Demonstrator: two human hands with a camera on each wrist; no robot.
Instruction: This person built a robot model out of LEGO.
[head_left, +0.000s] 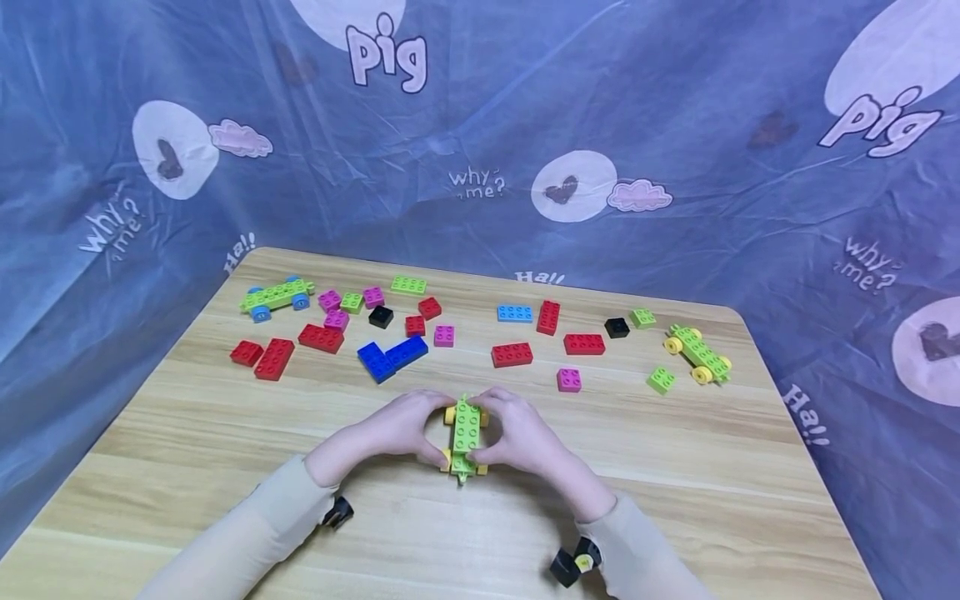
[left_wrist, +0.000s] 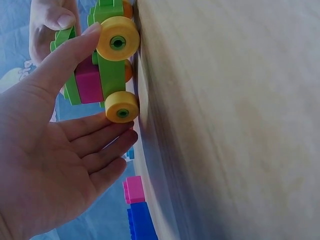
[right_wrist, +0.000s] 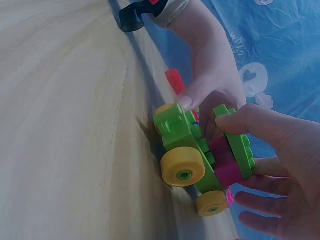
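Note:
A green toy car base with yellow wheels stands on the wooden table in front of me. Stacked on it are a magenta brick layer and a long green brick on top, whose near end overhangs the base. From the left, my left hand holds the car lengthwise, thumb by the near wheel and fingertips at the far wheel. On the other side my right hand pinches the long green brick between thumb and index finger, its remaining fingers spread.
Farther back stand a green car with blue wheels at left and another with yellow wheels at right. Between them lie several loose bricks: red, dark blue, light blue, magenta, black and green.

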